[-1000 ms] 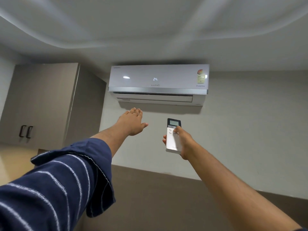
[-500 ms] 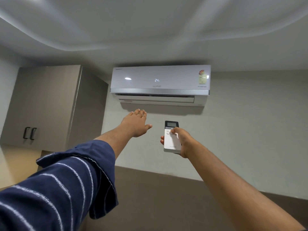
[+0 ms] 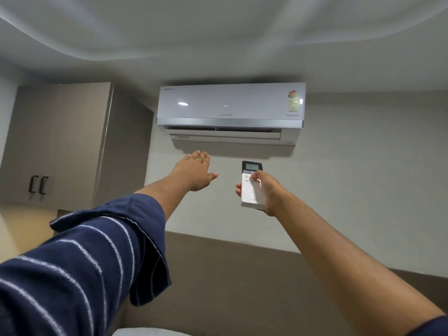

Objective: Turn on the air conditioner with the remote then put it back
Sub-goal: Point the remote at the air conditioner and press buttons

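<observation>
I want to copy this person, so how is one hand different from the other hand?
The right hand is curled around the white remote, thumb on its buttons; the left hand is flat, open and holds nothing. The left hand reaches higher, closer under the air conditioner; the right hand sits lower. The left arm shows a striped blue sleeve; the right arm shows bare. Both stretch up toward the air conditioner.

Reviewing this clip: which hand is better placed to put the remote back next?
Right. The right hand already grips the remote, thumb on its buttons. The left hand is empty, held open and flat under the air conditioner. Where the remote belongs is not in view.
</observation>
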